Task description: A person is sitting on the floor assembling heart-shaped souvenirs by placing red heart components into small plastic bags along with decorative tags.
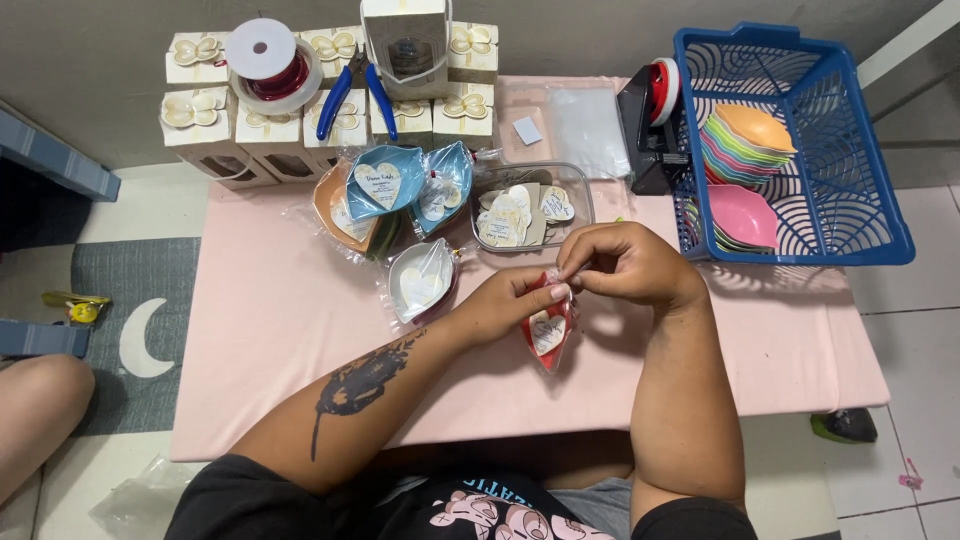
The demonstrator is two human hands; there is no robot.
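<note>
My left hand and my right hand meet over the middle of the pink table. Together they pinch the top of a red leaf-shaped dish wrapped in clear plastic, with a heart-shaped card inside. The dish hangs below my fingers, just above the table. A white wrapped dish lies left of my left hand. Behind it sit blue wrapped dishes and an orange one. A clear tray of several heart cards stands just beyond my hands.
A blue plastic basket with stacked coloured dishes is at the right. A tape dispenser stands beside it. Small white gift boxes, a ribbon spool and blue-handled pliers line the back. Another person's knee is at the left.
</note>
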